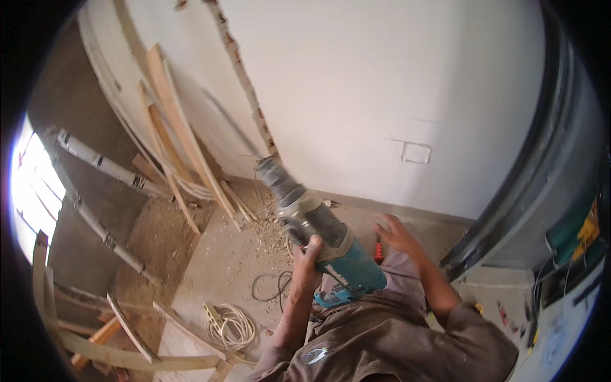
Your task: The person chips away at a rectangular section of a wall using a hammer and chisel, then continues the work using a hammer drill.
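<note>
My left hand (pixel 308 262) is wrapped round the side of a teal and black demolition hammer (pixel 347 261), near its middle. The tool slants up and to the left, its rear end against my shirt. A long metal chisel bit (pixel 232 124) sticks out of its black nose, pointing up toward the wall beside a rough vertical groove (pixel 238 67). Whether the tip touches anything, I cannot tell. Off to the right of the hammer, my right hand (pixel 396 234) is held in the air with its fingers apart and nothing in it. Below that hand lies a red-handled tool (pixel 379 252), partly covered.
Wooden boards (pixel 175 124) lean on the wall at the left. Rubble (pixel 254 239) litters the floor below the groove. A coiled cream extension cord (pixel 232 328) lies near loose planks (pixel 130 328). A square outline (pixel 417 153) marks the white wall. A dark frame (pixel 541 127) stands at right.
</note>
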`<state>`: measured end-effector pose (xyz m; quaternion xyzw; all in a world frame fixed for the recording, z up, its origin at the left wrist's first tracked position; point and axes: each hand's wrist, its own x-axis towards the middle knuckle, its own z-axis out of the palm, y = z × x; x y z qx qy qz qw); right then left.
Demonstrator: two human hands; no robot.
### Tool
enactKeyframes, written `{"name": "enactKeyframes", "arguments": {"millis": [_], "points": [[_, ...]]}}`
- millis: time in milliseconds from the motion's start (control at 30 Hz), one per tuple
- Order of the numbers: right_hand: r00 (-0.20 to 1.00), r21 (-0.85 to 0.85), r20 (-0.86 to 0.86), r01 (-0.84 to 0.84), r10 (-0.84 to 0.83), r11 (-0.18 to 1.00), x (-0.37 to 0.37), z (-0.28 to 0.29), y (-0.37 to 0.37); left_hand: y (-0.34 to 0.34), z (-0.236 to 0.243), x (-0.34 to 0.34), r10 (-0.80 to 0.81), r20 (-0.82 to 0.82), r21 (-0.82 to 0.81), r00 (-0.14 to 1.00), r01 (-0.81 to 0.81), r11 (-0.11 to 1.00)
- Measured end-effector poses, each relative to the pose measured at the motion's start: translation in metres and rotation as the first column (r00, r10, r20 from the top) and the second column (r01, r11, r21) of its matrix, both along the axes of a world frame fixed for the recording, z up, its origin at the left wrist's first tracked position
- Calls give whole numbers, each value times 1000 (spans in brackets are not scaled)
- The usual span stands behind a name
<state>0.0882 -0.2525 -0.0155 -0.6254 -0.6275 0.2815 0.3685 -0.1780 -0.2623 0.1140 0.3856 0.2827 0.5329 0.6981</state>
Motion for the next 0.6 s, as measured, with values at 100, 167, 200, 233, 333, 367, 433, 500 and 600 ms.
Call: {"name": "enactKeyframes", "arguments": {"millis": [100, 167, 200, 233, 333, 367, 433, 500, 600], "points": [[852, 36, 434, 307, -292, 951, 48, -109, -41, 15, 3, 22, 10, -32, -10, 999, -11, 1000], [842, -73, 461, 349, -279, 934, 38, -118, -72, 15, 2, 16, 65, -105, -8, 992, -66, 998], [838, -113, 465, 376, -285, 920, 19, -105, -94, 18, -1, 6, 51, -137, -41, 989, -57, 998], [825, -135, 481, 404, -296, 905, 13, -82, -111, 18, 3, 5, 48, -161, -45, 986, -56, 997], [830, 42, 299, 482, -471, 875, -8, -65, -158, 29, -2, 3, -15, -225, -84, 974, -3, 996], [806, 40, 238, 549, -541, 835, -11, -68, -174, 33, -10, 7, -55, -252, -86, 966, 34, 996], [737, 25, 120, 667, -665, 744, -33, -71, -213, 36, -22, 7, -128, -303, -100, 944, 102, 990], [616, -167, 63, 782, -785, 600, -66, -53, -235, 42, -27, 0, -190, -357, -88, 915, 169, 982], [449, -472, -82, 769, -890, 431, -81, -68, -280, 44, -23, 6, -274, -300, -96, 914, 257, 962]]}}
